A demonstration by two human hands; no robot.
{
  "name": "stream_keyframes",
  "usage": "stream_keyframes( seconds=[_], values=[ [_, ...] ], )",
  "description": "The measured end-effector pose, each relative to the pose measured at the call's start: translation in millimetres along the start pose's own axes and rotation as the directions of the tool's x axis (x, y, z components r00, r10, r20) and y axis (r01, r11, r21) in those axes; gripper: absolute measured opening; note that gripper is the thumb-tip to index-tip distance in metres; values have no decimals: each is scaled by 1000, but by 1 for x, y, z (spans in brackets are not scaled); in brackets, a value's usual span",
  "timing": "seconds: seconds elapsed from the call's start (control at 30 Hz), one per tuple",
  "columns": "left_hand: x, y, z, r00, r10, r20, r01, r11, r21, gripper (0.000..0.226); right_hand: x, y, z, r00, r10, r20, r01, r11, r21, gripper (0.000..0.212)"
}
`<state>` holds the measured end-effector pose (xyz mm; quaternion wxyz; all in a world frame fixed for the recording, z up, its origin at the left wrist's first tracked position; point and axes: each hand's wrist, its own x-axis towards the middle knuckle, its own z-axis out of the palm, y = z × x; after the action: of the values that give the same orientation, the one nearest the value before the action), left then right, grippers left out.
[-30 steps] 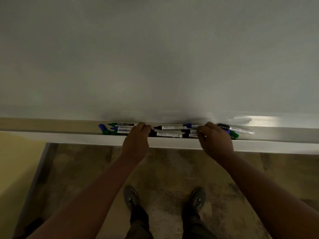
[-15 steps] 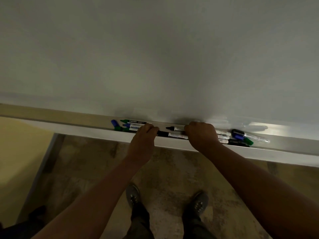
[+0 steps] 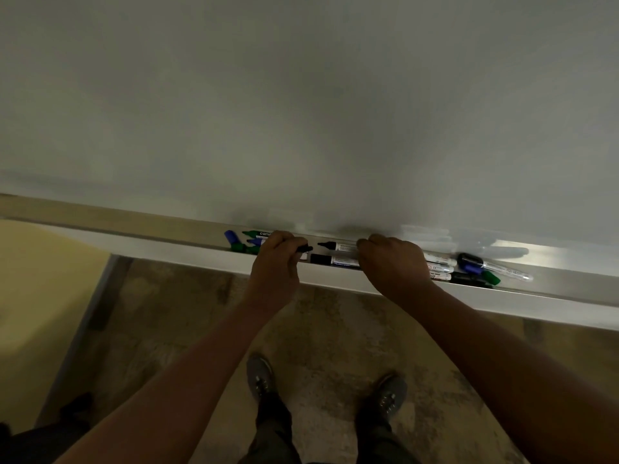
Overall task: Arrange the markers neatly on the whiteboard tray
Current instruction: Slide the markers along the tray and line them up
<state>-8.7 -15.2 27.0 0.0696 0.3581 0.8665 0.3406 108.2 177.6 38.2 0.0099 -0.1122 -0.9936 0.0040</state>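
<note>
Both forearms reach to the whiteboard tray [image 3: 187, 244]. The left hand [image 3: 276, 262] curls its fingers [image 3: 284, 241] round a black-tipped marker [image 3: 304, 248]. The right hand [image 3: 392, 266] is knuckles up on two black-capped markers [image 3: 338, 254]; its grasp cannot be told. More markers [image 3: 475, 267] crowd the tray rightward; bare tray runs left.

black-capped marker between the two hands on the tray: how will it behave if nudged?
The black-capped marker looks like a round, rigid barrel, so it probably rolls sideways when nudged. The tray has a raised front lip, likely stopping it. It seems light, so a fingertip push should slide it.
</note>
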Motion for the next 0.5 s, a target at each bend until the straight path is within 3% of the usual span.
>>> stream_keyframes(
  seconds=[0.5],
  values=[
    [3,13,-18,990,107,92,-105,994,-25,26,-18,-7,-16,998,-3,-69,8,998,69,7]
  ],
)
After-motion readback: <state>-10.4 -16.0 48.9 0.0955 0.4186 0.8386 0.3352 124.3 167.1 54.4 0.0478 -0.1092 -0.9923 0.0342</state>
